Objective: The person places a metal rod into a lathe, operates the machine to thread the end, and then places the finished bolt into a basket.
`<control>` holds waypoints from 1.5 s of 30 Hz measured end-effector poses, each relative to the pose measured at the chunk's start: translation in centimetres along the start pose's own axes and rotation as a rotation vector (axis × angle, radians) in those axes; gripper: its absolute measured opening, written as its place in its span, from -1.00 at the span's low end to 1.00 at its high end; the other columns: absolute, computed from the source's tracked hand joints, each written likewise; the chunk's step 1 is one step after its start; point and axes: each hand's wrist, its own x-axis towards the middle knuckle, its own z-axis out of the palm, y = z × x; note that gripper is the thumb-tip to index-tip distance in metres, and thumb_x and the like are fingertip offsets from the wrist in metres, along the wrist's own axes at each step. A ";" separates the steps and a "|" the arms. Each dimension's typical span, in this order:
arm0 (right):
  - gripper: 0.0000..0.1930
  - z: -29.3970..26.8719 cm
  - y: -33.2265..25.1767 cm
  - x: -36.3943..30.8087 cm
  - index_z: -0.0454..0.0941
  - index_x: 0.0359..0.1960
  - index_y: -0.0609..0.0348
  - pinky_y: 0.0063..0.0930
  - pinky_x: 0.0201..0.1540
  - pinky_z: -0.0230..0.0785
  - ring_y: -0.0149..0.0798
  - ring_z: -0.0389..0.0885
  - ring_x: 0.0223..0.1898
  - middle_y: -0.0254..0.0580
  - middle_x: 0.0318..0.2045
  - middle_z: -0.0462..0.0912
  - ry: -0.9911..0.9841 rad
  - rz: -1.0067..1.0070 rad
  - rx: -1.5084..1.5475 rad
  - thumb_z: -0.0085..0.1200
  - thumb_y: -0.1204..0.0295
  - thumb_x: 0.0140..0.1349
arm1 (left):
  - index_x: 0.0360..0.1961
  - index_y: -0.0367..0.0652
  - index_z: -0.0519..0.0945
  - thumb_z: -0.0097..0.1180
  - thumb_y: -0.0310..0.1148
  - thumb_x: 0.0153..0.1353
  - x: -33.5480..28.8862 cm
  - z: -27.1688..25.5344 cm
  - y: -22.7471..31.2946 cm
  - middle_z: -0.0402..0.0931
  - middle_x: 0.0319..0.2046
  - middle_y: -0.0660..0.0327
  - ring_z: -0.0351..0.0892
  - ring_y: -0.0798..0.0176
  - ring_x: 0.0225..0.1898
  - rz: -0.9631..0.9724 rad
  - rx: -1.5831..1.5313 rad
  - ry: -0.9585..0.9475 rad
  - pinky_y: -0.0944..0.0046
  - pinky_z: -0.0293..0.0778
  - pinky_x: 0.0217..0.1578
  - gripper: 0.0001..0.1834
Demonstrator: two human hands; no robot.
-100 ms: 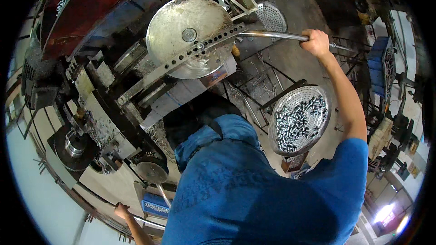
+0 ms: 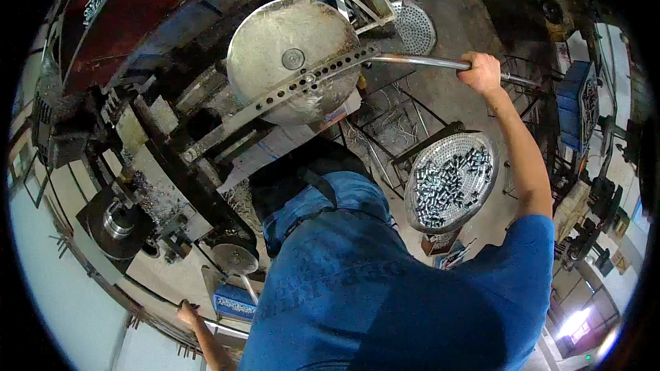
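My right hand (image 2: 480, 73) is closed around a round metal lever bar (image 2: 419, 60). The bar's inner end meets a flat arm with a row of holes (image 2: 282, 93), which lies across a large round metal disc (image 2: 292, 41) on the machine. At the lower left, my left hand (image 2: 188, 312) is closed on a long thin dark rod (image 2: 148, 291). Right of my body is an oval perforated metal basket (image 2: 485, 185), which holds many short shiny metal cylinders (image 2: 447, 185).
Beyond the disc stand a metal crate (image 2: 377, 0) and an overturned-looking perforated basket (image 2: 414, 27). Blue crates of parts are at the right (image 2: 574, 106) and lower left (image 2: 234, 306). A dark plate with a shiny round fitting (image 2: 118, 221) sits at the left.
The view has shifted slightly, so the disc and arm sit a little lower and to the right. My right hand appears slightly lower with the lever bar. Both hands keep their grip.
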 end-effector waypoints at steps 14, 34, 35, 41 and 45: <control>-0.65 0.1 0.2 0.3 0.66 -0.36 -0.11 -0.23 -0.28 0.42 -0.04 0.58 -0.36 -0.13 -0.47 0.61 -0.086 0.024 -0.022 0.11 0.20 -0.30 | -0.68 -0.16 0.25 0.09 -0.48 -0.12 -0.1 0.0 2.0 0.09 -0.79 0.29 0.13 0.28 -0.80 -0.324 -0.016 -0.039 0.14 0.33 -0.81 -0.77; -0.64 0.3 0.0 -0.1 0.65 -0.30 -0.15 -0.26 -0.17 0.40 -0.10 0.56 -0.23 -0.25 -0.33 0.63 -0.057 0.057 -0.100 0.11 0.23 -0.25 | -0.53 -0.13 0.40 0.09 -0.45 -0.09 -0.3 -0.9 1.5 0.05 -0.76 0.32 0.06 0.34 -0.77 -0.312 -0.094 -0.072 0.09 0.44 -0.65 -0.89; -0.62 0.4 -0.1 -0.2 0.64 -0.26 -0.16 -0.26 -0.11 0.37 -0.12 0.53 -0.17 -0.27 -0.27 0.62 -0.005 0.014 -0.104 0.11 0.23 -0.24 | -0.52 -0.14 0.41 0.09 -0.45 -0.09 -0.5 -0.7 1.7 0.05 -0.76 0.32 0.07 0.35 -0.77 -0.310 -0.078 -0.060 0.10 0.44 -0.65 -0.89; -0.32 1.0 -4.0 -6.2 0.41 0.09 -0.03 -0.23 0.13 0.18 -0.05 0.35 0.10 -0.18 0.10 0.41 0.542 -0.054 -0.169 0.12 0.40 -0.26 | -0.49 -0.18 0.45 0.11 -0.44 -0.07 -0.7 -1.2 1.9 0.09 -0.76 0.33 0.12 0.38 -0.76 -0.217 -0.172 -0.202 0.14 0.46 -0.61 -0.89; -0.38 2.7 -13.4 -21.4 0.47 0.02 0.15 -0.23 0.14 0.22 0.00 0.43 0.03 0.00 -0.03 0.52 0.388 -0.196 0.571 0.10 0.46 -0.27 | -0.48 -0.15 0.46 0.10 -0.43 -0.04 -0.5 -0.8 1.1 0.11 -0.76 0.35 0.14 0.39 -0.76 -0.189 -0.205 -0.195 0.21 0.42 -0.61 -0.91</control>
